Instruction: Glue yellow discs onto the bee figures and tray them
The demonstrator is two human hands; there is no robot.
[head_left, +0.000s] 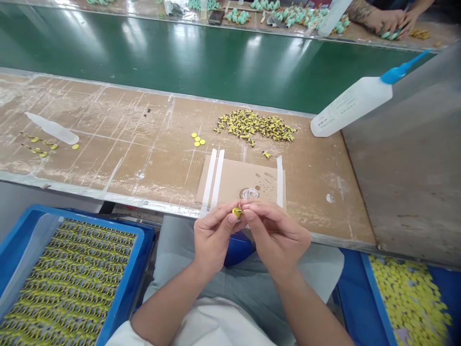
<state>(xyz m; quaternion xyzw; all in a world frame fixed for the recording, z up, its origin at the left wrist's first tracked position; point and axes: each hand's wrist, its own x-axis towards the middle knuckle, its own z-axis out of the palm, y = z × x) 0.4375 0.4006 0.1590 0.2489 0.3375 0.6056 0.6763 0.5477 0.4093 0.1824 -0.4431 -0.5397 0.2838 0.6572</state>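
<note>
My left hand [216, 235] is closed in a pinch on a small yellow disc [236, 212], just over the near edge of the bench. Fingertips of my right hand [275, 233] meet it from the other side, pinched around a tiny yellow-and-dark figurine [242, 211] that is mostly hidden. Beneath and beyond the hands lies a cardboard sheet [245, 173] with white tape strips and a whitish smear of glue [250, 193]. One loose yellow figurine [266, 154] lies just past the sheet, in front of a pile of similar figurines [252, 126].
Several yellow discs [197, 140] lie left of the pile. A white bottle with a blue nozzle [351, 106] leans at right. Blue trays hold rows of yellow pieces [79, 269] and loose discs [406, 298]. Across the green belt [162, 57], another person's hands [392, 24] handle mint-green pieces.
</note>
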